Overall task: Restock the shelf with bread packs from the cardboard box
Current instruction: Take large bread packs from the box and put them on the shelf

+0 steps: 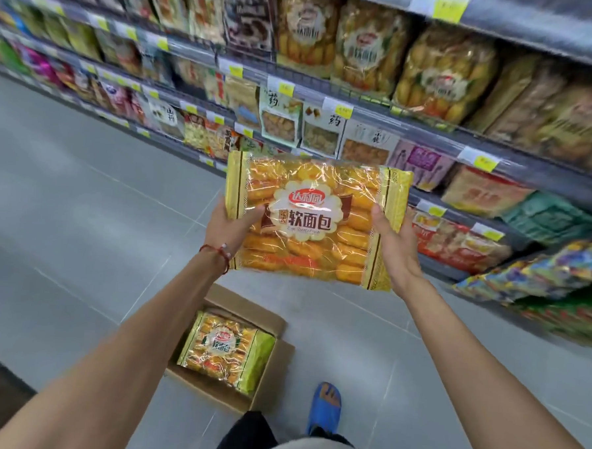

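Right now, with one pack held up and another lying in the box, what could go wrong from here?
1. The left hand and right hand grip the bread pack only at its side edges; the glossy wrap could slip.
2. The cardboard box sits on the floor close to the blue slipper, a likely trip hazard when stepping toward the shelf.

Gripped yellow rectangular plastic bread pack (317,222): glossy, crinkled film. Below the grip, open brown cardboard box (245,305): matt; grey floor tiles (82,213): smooth.

Bright, even overhead light; glare streaks on the bread pack (317,218) wrapper. Behind it the shelves (423,131) smear with motion blur, worst far right. Wide-angle bowing at edges.
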`<act>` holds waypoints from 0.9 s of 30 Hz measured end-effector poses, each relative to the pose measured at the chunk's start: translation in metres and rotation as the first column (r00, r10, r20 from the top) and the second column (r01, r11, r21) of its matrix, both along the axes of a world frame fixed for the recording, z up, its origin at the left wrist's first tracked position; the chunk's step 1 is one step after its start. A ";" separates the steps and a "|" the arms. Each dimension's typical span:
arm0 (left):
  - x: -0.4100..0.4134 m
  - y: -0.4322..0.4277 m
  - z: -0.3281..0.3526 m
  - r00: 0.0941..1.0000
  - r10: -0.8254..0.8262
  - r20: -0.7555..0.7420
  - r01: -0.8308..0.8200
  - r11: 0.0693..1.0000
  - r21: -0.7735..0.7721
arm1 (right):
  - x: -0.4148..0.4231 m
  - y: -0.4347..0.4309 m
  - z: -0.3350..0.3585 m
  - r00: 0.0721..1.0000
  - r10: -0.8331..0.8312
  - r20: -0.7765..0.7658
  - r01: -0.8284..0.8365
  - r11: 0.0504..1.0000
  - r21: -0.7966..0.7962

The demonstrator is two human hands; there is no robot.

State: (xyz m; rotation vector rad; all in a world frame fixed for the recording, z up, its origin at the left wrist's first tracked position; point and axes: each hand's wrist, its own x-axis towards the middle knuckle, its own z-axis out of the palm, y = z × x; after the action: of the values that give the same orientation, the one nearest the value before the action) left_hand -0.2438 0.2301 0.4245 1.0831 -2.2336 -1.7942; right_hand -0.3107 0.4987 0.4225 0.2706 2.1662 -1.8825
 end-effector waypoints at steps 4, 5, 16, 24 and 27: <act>-0.042 0.010 0.035 0.995 -0.045 -0.087 0.039 0.997 -0.068 | -0.034 0.012 0.035 0.998 -0.021 -0.060 0.021 1.000 -0.012; -0.054 0.010 0.043 0.993 -0.048 -0.111 0.038 0.996 -0.085 | -0.044 0.012 0.045 0.997 -0.026 -0.078 0.025 0.999 -0.023; -0.230 -0.012 0.140 0.950 -0.121 -0.289 0.065 0.978 -0.198 | -0.189 -0.010 0.143 0.973 -0.086 -0.217 0.073 0.995 -0.066; -0.351 -0.036 0.199 0.908 -0.126 -0.399 0.038 0.974 -0.222 | -0.292 -0.037 0.206 0.924 -0.103 -0.369 0.081 0.994 -0.073; -0.388 -0.047 0.212 0.893 -0.114 -0.435 0.020 0.976 -0.216 | -0.332 -0.047 0.220 0.905 -0.101 -0.413 0.086 0.995 -0.057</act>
State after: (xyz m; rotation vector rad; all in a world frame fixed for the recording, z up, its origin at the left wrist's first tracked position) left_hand -0.6323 0.1834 0.6366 0.4943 -2.1254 -1.5839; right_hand -0.6422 0.4513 0.6426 -0.0444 2.4144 -2.1975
